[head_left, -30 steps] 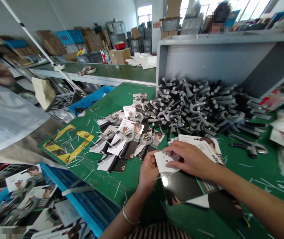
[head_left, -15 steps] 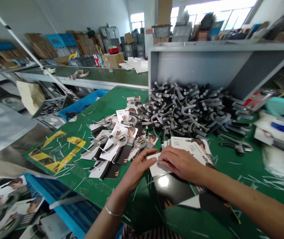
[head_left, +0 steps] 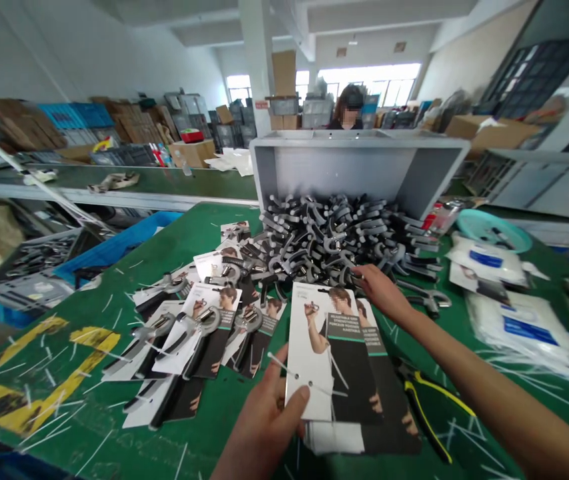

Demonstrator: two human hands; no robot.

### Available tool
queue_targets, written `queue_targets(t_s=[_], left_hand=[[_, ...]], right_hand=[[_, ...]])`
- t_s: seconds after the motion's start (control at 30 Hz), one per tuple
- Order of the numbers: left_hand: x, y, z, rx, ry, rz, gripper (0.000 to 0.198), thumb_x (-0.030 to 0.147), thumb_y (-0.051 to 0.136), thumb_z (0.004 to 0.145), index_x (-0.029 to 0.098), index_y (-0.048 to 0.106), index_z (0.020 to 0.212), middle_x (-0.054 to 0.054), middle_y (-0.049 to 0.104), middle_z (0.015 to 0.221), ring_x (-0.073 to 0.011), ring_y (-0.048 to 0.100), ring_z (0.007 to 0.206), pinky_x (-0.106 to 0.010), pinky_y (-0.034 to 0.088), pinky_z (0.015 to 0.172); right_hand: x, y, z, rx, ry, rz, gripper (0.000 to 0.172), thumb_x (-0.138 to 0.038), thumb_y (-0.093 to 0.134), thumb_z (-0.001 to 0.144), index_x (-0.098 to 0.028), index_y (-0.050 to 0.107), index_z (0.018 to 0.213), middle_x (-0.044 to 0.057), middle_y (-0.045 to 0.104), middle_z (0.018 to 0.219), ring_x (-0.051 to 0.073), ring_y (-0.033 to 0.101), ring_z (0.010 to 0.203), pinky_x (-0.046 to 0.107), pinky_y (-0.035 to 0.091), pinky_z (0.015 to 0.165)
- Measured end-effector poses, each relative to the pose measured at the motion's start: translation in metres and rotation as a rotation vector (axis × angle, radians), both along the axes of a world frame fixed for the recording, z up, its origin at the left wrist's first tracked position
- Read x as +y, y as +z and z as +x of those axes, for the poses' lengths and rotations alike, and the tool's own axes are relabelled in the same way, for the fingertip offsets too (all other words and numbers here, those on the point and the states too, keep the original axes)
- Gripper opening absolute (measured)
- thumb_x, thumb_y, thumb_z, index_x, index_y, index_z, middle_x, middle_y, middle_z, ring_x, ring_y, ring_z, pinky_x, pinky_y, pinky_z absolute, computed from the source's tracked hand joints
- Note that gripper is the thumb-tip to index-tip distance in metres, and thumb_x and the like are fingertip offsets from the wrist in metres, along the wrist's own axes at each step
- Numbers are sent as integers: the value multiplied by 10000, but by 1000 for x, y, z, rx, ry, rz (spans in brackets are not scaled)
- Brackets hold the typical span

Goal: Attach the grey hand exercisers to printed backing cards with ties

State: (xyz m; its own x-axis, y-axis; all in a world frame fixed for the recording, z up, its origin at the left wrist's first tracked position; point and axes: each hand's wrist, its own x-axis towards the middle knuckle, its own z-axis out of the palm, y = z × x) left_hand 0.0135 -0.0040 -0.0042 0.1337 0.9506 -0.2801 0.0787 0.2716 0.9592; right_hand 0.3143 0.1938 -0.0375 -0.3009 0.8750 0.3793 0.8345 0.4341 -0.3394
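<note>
The printed card [head_left: 332, 353] is held above the green table [head_left: 114, 307], low in the middle of the view, upright and facing the camera. It shows a figure squeezing a hand gripper. The left hand [head_left: 264, 417] pinches the card's lower left corner, thumb on the white face and the other fingers behind it. A thin white tie [head_left: 309, 383] runs across the card just above the thumb.

Under the card, more cards lie in a stack [head_left: 364, 440] flat on the table. The right hand [head_left: 384, 293] stretches forward past the card's top edge. Its fingertips are at the near edge of the pile of grey and black hand grippers [head_left: 334, 237]. Whether they have closed on 1 cannot be told.

The pile spills from an open grey bin [head_left: 359, 167] standing at the back of the table. To the left of the card, finished cards with grippers fastened on them [head_left: 199, 327] lie fanned out and overlapping. Yellow-handled cutters [head_left: 429, 400] lie just right of the stack, beneath the right forearm. White plastic packets [head_left: 519, 327] are heaped at the right, with a teal dish [head_left: 492, 230] behind them. Yellow and black tape [head_left: 39, 373] marks the table's left corner. Another person [head_left: 347, 110] is behind the bin.
</note>
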Motion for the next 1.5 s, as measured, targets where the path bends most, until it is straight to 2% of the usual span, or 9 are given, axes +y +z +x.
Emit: queue_targets(t_s=[0.17, 0.37, 0.53, 0.6, 0.7, 0.8, 1.0, 1.2, 1.5], left_hand=[[-2, -3, 8, 346, -152, 23, 651, 408, 619, 844, 196, 472, 1441, 65, 534, 508, -161, 512, 473, -241, 321, 481], [6, 11, -27, 362, -341, 66, 668, 392, 691, 810, 209, 504, 1425, 25, 636, 660, -149, 551, 572, -238, 382, 556], [33, 29, -48, 186, -38, 189, 515, 427, 561, 925, 209, 507, 1388, -23, 698, 813, -169, 645, 709, -308, 515, 736], [50, 27, -35, 158, 23, 322, 481, 392, 585, 921, 213, 529, 1363, -65, 713, 997, -190, 671, 877, -338, 518, 852], [75, 16, -4, 173, -66, 541, 612, 317, 676, 869, 273, 461, 1440, -100, 602, 1333, -227, 607, 1142, -379, 454, 1016], [88, 4, 16, 269, -119, 657, 551, 263, 686, 860, 284, 530, 1388, -83, 626, 1308, -236, 597, 1162, -386, 442, 1021], [81, 2, 6, 363, -224, 781, 346, 287, 678, 881, 259, 660, 1226, -69, 705, 1149, -229, 616, 1066, -394, 424, 988], [85, 13, -2, 329, -435, 761, 202, 299, 572, 957, 250, 725, 1078, -47, 724, 1042, -210, 606, 1019, -380, 393, 979], [99, 23, 27, 481, -412, 834, 206, 233, 587, 941, 246, 700, 1112, -52, 646, 1108, -212, 546, 1073, -393, 368, 1005]], right_hand=[[54, 5, -40, -152, 121, -42, 472, -50, 551, 845, -152, 574, 1305, 154, 591, 1277, 257, 558, 1161, 407, 436, 1020], [74, 31, -34, -197, 68, -41, 142, -108, 645, 839, -166, 665, 967, 129, 681, 1021, 255, 648, 955, 327, 509, 798], [9, 74, -4, 9, -126, 91, 203, -274, 513, 977, -143, 555, 1126, 155, 682, 1038, 261, 687, 854, 389, 535, 753], [-35, 85, -12, 384, -174, 148, 214, -352, 543, 971, -203, 543, 1126, 105, 698, 1051, 220, 704, 758, 364, 558, 691], [-97, 85, -43, 666, -125, 144, 143, -349, 601, 940, -246, 564, 1032, 83, 701, 1104, 227, 714, 855, 377, 581, 734], [-131, 67, -69, 634, -63, 128, 109, -299, 622, 925, -245, 566, 1002, 81, 705, 1102, 238, 683, 1014, 408, 555, 884], [-166, 39, -62, 388, 28, -9, 207, -251, 525, 958, -259, 528, 1165, 95, 649, 1230, 257, 631, 1129, 445, 509, 970], [-205, 44, -46, 223, 61, -52, 270, -249, 562, 940, -275, 554, 1208, 103, 612, 1223, 294, 543, 1162, 500, 468, 962], [-171, 54, -61, 378, 218, -193, 84, -209, 597, 937, -239, 666, 899, 45, 629, 943, 208, 588, 928, 357, 478, 837]])
